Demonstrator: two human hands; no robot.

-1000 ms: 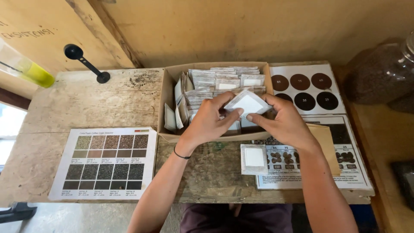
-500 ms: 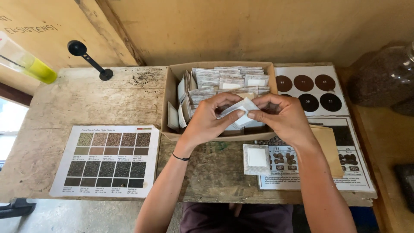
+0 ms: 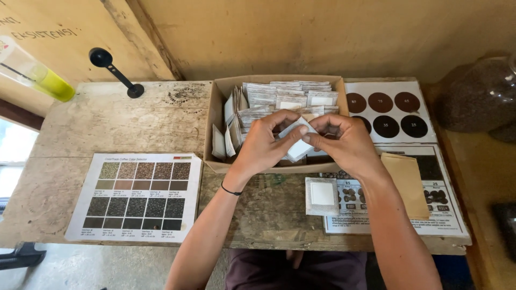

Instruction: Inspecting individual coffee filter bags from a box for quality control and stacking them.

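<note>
Hands pinch white packet (over box).

1. I count one cardboard box of many white sachets.
2. Three printed charts.
3. One black scoop.
4. One brown envelope.
5. One loose sachet.

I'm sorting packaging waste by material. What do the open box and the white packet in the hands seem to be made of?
Box: plain brown cardboard, matte, with raw cut edges.
White packet: likely thin filter paper or nonwoven fabric, matte and limp between the left hand and right hand; which one is unclear.
</note>
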